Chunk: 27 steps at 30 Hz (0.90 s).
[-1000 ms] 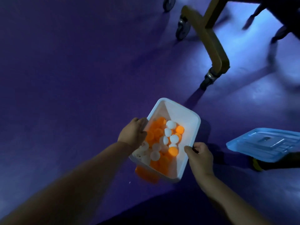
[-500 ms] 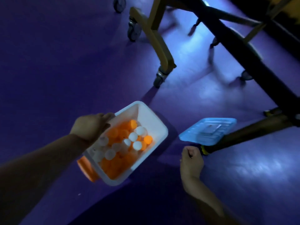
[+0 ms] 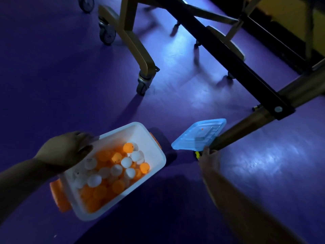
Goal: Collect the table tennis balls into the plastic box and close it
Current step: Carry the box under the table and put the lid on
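A white plastic box (image 3: 152, 143) with orange side latches sits low in the view, tilted, over the purple floor. Inside lie several orange and white table tennis balls (image 3: 112, 170). My left hand (image 3: 66, 149) grips the box's left rim. A pale blue lid (image 3: 199, 133) leans against a table leg to the right of the box. My right hand (image 3: 209, 158) reaches the lid's near edge and touches it; the fingertips are hidden under the lid, so the grip is unclear.
A table tennis table's frame stands behind: a gold leg with a castor (image 3: 143, 83), a black crossbar (image 3: 233, 64) and a brown leg (image 3: 263, 118) just behind the lid. Another castor (image 3: 106, 35) is farther back. Purple floor (image 3: 52, 76) spreads to the left.
My right hand let go of the box's right rim and moved right to the blue lid. My left hand kept the box, which swung left. The view turned toward the table frame.
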Available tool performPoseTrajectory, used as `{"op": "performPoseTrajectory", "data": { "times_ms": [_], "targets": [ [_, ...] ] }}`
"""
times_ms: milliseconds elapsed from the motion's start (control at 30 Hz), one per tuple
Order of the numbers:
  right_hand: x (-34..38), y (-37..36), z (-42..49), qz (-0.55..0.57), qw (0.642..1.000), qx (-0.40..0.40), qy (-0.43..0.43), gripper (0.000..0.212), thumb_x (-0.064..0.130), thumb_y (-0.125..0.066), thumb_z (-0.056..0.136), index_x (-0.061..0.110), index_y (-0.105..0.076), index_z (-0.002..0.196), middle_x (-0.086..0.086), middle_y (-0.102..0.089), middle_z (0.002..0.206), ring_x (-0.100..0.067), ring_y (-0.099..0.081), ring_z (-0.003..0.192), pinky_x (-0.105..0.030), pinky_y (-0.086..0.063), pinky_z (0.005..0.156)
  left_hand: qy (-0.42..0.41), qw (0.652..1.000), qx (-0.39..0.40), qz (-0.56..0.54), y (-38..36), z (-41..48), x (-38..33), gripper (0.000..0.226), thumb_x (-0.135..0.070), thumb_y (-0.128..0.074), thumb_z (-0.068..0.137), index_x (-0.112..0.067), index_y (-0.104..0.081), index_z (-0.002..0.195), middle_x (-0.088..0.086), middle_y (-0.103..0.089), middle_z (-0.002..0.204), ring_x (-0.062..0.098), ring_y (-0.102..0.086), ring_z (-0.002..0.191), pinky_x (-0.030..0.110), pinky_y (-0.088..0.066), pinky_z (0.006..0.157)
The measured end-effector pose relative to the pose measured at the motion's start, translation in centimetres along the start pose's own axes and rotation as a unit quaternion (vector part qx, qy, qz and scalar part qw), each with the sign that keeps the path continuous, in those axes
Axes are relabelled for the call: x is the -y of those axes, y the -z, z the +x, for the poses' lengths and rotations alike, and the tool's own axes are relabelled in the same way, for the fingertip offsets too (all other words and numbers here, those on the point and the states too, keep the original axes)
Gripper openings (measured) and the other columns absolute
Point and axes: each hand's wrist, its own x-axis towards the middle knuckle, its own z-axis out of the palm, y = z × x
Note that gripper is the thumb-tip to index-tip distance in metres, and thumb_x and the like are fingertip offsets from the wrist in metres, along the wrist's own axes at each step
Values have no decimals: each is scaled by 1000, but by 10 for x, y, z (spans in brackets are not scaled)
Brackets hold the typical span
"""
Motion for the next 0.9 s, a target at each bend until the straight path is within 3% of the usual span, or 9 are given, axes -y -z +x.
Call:
{"op": "performPoseTrajectory", "data": {
  "times_ms": [67, 167, 267, 400, 467, 567, 700, 800, 900],
  "targets": [
    [0, -1, 6, 7, 1000, 21, -22, 49, 42, -45, 90, -4, -59, 100, -25, -68, 90, -35, -66, 74, -34, -55, 63, 3, 999, 24, -24, 4, -7, 9, 69, -61, -31, 69, -20, -63, 114, 2, -68, 104, 28, -66, 89, 36, -51, 68],
    [12, 2, 6, 54, 997, 26, -50, 35, 26, -44, 94, -6, -59, 98, -20, -65, 75, -18, -55, 45, -14, -36, 30, 73, 994, 51, -66, 13, -25, 16, 50, -58, -41, 69, -22, -58, 99, 3, -66, 90, 26, -63, 77, 35, -48, 66],
    [19, 2, 12, 120, 988, 47, -86, 22, 16, -44, 95, -2, -58, 97, -5, -59, 46, -4, -50, 27, -11, -34, 27, 130, 984, 50, -114, 17, -32, 14, 12, -25, -63, 85, -16, -59, 92, 8, -66, 84, 27, -59, 74, 35, -45, 67],
    [23, 7, 15, 195, 966, 103, -135, 8, 13, -43, 97, 9, -48, 92, 11, -56, 34, 0, -56, 33, -14, -46, 34, 161, 976, 1, -145, 15, -30, 12, 7, -12, -62, 86, -11, -58, 80, 9, -62, 74, 29, -56, 70, 38, -42, 63],
    [26, 7, 4, 220, 959, 104, -142, 21, 10, -46, 95, 6, -50, 75, -2, -59, 40, -4, -54, 29, -13, -42, 31, 180, 968, -41, -168, 17, -26, 6, 6, -12, -58, 88, -12, -58, 82, 9, -62, 79, 29, -56, 72, 37, -40, 63],
    [30, 2, -23, 181, 973, 138, -40, 21, 1, -47, 90, -11, -54, 75, -14, -56, 58, -7, -53, 31, -15, -42, 36, 193, 956, -78, -206, 17, -16, 7, 12, -8, -56, 90, -8, -64, 99, 7, -60, 88, 27, -56, 82, 34, -40, 70],
    [37, 3, -55, 70, 966, 215, 124, 12, -1, -50, 89, 4, -60, 90, -14, -63, 76, -2, -63, 45, -14, -50, 45, 236, 914, -73, -321, 17, -13, 17, 19, -6, -56, 90, -6, -63, 108, 15, -64, 93, 24, -55, 74, 34, -47, 68],
    [42, 7, -76, -40, 938, 239, 249, 25, 1, -60, 85, 12, -57, 107, -5, -63, 84, 1, -62, 52, -13, -47, 51, 258, 884, -91, -379, 21, -16, 19, 11, -11, -53, 93, -6, -62, 98, 15, -60, 82, 24, -52, 65, 27, -40, 56],
    [40, 11, -88, -172, 861, 182, 443, 28, 5, -70, 77, 14, -61, 102, 6, -58, 89, -7, -59, 67, -17, -37, 60, 269, 874, -120, -388, 27, -20, 25, 18, -18, -48, 97, -6, -60, 92, 14, -59, 81, 23, -50, 62, 27, -38, 55]
  ]
}}
